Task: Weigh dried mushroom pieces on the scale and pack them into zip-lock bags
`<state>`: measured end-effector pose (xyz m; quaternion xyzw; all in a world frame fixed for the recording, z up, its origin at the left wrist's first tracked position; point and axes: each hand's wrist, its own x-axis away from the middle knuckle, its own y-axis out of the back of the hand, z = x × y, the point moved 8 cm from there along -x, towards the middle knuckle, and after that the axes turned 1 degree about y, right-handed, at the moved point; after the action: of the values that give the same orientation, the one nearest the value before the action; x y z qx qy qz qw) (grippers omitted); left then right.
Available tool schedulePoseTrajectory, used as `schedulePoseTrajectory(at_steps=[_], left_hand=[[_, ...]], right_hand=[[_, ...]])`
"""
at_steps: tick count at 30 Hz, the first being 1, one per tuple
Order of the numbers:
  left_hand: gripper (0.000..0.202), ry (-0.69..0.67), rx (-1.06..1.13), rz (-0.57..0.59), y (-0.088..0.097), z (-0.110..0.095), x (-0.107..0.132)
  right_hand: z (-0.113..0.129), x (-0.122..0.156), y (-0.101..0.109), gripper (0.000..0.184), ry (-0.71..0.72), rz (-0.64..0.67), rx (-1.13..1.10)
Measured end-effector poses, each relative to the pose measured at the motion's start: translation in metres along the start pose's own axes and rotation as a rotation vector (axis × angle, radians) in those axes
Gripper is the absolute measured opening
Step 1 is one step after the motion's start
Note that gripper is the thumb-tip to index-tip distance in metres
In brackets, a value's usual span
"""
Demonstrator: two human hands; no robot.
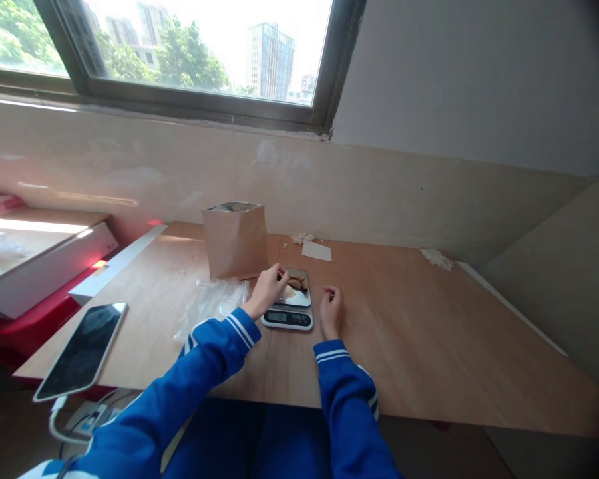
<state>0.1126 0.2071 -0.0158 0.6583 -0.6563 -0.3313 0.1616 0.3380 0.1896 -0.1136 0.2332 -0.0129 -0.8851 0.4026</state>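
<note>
A small digital kitchen scale (287,319) lies on the wooden table in front of me, its display lit but too small to read. On its platform are dark brown, curved dried-looking pieces (298,284) and a pale flat piece (288,292). My left hand (271,290) reaches over the platform's left side with thumb and fingers pinched together; whatever is between them is hidden. My right hand (331,310) rests on the table just right of the scale, its fingers curled in and nothing showing in them.
An open brown paper bag (236,243) stands upright behind the scale. A crumpled clear plastic bag (212,303) lies left of my left hand. A tablet (82,349) with a white cable sits at the table's left edge. A white card (317,251) lies near the wall.
</note>
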Motion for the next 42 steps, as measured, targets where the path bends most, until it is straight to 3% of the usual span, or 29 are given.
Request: schedulePoseTrajectory(at_steps=[4, 9, 15, 22, 27, 30, 33, 37, 39, 42], left_hand=[[0.015, 0.037, -0.046, -0.068, -0.010, 0.006, 0.001], [0.015, -0.020, -0.040, -0.080, -0.024, 0.003, 0.003], [0.017, -0.070, -0.055, -0.118, -0.007, -0.007, 0.008], [0.020, -0.151, -0.036, -0.319, 0.055, -0.016, -0.003], [0.016, -0.287, -0.079, -0.579, 0.126, -0.044, -0.019], [0.019, -0.291, -0.199, -0.718, 0.164, -0.054, -0.034], [0.020, -0.225, -0.353, -0.617, 0.176, -0.051, -0.058], [0.032, -0.159, -0.574, -0.296, 0.157, -0.038, -0.077], [0.036, -0.152, -0.650, -0.248, 0.152, -0.036, -0.074], [0.039, -0.138, -0.675, -0.268, 0.155, -0.037, -0.067]], right_hand=[[0.000, 0.000, -0.001, 0.017, 0.006, 0.008, 0.006], [-0.001, 0.001, -0.001, 0.017, 0.003, 0.014, 0.005], [-0.003, 0.001, -0.003, 0.017, 0.000, 0.026, -0.003], [-0.001, 0.002, -0.002, 0.016, -0.012, 0.024, -0.010], [0.003, 0.002, 0.000, 0.017, -0.014, 0.020, -0.006], [0.006, 0.002, 0.001, 0.018, -0.012, 0.015, -0.002], [0.008, 0.002, 0.001, 0.018, -0.009, 0.013, 0.002], [0.010, 0.002, 0.002, 0.017, -0.015, 0.001, 0.009], [0.010, 0.002, 0.002, 0.016, -0.015, 0.001, 0.010], [0.011, 0.003, 0.003, 0.016, -0.015, 0.008, 0.013]])
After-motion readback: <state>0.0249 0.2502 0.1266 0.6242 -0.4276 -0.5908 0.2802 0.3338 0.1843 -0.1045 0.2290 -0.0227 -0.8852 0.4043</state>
